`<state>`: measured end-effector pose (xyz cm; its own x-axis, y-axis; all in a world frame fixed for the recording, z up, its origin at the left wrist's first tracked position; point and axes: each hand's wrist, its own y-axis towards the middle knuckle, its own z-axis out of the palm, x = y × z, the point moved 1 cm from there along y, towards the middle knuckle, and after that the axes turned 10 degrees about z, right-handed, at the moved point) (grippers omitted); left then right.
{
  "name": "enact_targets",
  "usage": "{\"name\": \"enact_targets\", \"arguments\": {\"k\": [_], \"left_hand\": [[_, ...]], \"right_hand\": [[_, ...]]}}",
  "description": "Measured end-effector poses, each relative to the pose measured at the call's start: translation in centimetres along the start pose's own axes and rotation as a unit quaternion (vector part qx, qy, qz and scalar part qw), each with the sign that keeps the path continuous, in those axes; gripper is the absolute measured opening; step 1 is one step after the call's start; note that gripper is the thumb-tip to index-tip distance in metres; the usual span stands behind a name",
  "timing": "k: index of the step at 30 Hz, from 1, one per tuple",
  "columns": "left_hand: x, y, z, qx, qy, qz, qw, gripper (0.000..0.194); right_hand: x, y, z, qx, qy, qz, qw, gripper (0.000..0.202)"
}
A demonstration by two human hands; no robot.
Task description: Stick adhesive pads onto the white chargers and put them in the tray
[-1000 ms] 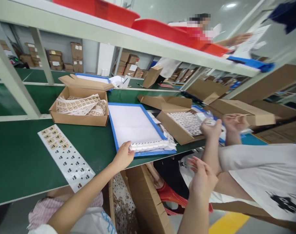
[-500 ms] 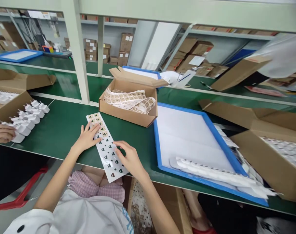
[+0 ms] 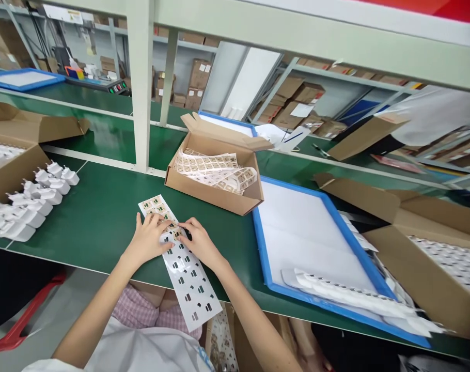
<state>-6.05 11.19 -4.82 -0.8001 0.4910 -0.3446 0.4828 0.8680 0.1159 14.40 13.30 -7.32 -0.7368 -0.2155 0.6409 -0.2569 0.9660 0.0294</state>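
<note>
A long white sticker sheet (image 3: 194,292) with dark cut-out shapes lies slanted on the green table, its near end hanging over the front edge. Tan stickers (image 3: 156,205) remain on its far end. My left hand (image 3: 147,240) rests on the sheet's left side, fingers spread and flat. At the sheet's right edge, my right hand (image 3: 202,245) has thumb and index finger bent together in a pinch at the sheet. Whether a loose sticker is between these fingertips is too small to tell. Just behind is an open cardboard box (image 3: 207,194) holding more sticker sheets (image 3: 207,163).
White plug adapters (image 3: 41,192) stand in rows at left beside an open carton (image 3: 26,160). To the right is a blue-framed white tray (image 3: 260,248) bearing a row of white pieces (image 3: 343,289). Another carton (image 3: 409,268) sits beyond. A metal post (image 3: 141,93) rises behind.
My left hand has slid down the sheet, closer to my right hand. The sheet reaches farther over the table edge. Another person's hand at the left plugs has left the view.
</note>
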Motion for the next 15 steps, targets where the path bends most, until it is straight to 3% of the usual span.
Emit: {"name": "enact_targets", "arguments": {"k": [8,15], "left_hand": [[0.0,-0.1,0.8,-0.004,-0.020,0.006,1.000,0.044],[-0.2,-0.2,0.3,0.027,-0.032,0.003,0.999,0.045]], "right_hand": [[0.6,-0.1,-0.1,-0.020,-0.050,-0.005,0.999,0.020],[1.8,-0.5,-1.0,-0.008,-0.143,-0.061,0.988,0.020]]}}
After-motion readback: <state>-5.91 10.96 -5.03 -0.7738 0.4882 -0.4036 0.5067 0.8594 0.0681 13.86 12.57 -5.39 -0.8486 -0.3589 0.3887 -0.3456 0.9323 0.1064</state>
